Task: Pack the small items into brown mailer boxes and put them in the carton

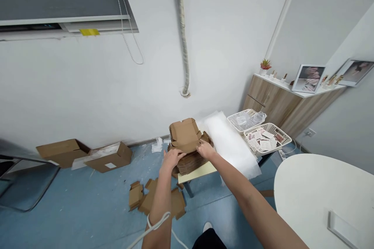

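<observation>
Head view: cardboard stack [190, 164] on small table [199, 171], blue floor [87, 210], white wall [117, 97].

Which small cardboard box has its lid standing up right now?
The box on top of the flat cardboard stack on the small table, touched by the left hand and right hand. The floor boxes show no raised lid.

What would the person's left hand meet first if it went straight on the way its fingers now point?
Probably the half-folded cardboard box on the stack of flat boxes; the left hand seems to touch its front edge, though depth is unclear.
</observation>
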A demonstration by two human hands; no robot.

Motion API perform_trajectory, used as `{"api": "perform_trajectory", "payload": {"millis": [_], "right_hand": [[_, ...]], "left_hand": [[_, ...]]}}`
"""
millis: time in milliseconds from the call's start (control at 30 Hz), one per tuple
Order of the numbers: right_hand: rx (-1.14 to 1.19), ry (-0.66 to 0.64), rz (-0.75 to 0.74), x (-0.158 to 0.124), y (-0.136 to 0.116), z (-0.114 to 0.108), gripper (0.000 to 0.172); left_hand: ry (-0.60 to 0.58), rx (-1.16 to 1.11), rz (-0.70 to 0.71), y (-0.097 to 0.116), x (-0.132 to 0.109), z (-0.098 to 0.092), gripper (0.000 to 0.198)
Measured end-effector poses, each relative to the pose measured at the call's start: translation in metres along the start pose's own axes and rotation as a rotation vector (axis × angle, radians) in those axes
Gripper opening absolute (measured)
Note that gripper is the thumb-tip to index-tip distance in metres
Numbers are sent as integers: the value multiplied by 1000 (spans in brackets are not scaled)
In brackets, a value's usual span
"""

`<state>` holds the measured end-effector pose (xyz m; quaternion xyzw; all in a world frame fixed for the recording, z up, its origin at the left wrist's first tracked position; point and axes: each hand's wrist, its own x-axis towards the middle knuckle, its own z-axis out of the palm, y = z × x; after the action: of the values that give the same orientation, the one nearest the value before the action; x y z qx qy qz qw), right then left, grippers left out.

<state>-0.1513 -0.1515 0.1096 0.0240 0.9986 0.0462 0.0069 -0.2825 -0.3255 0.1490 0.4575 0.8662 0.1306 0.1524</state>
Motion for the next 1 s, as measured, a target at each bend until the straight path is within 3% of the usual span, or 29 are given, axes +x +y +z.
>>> {"api": "perform_trajectory", "payload": {"millis": [167,333,533,667,733,833,1000], "right_hand": [[57,-80,53,6,1,-9,23],[211,-128,165,11,4,-23,43],[69,-67,116,14,7,-33,18],[19,36,126,12,8,-40,29],[-2,50,139,10,9,-45,31],[-39,64,123,6,13,-53,31],[-50,218,33,-15,37,-66,32]], "left_hand": [[195,30,127,-6,2,19,30],[359,50,277,-16,2,37,34],[433,66,355,-6,2,20,34],[624,140,237,14,-5,8,33],[733,153,87,19,-10,10,54],[805,140,-59,22,-17,17,79],[856,85,14,36,-15,22,61]]}}
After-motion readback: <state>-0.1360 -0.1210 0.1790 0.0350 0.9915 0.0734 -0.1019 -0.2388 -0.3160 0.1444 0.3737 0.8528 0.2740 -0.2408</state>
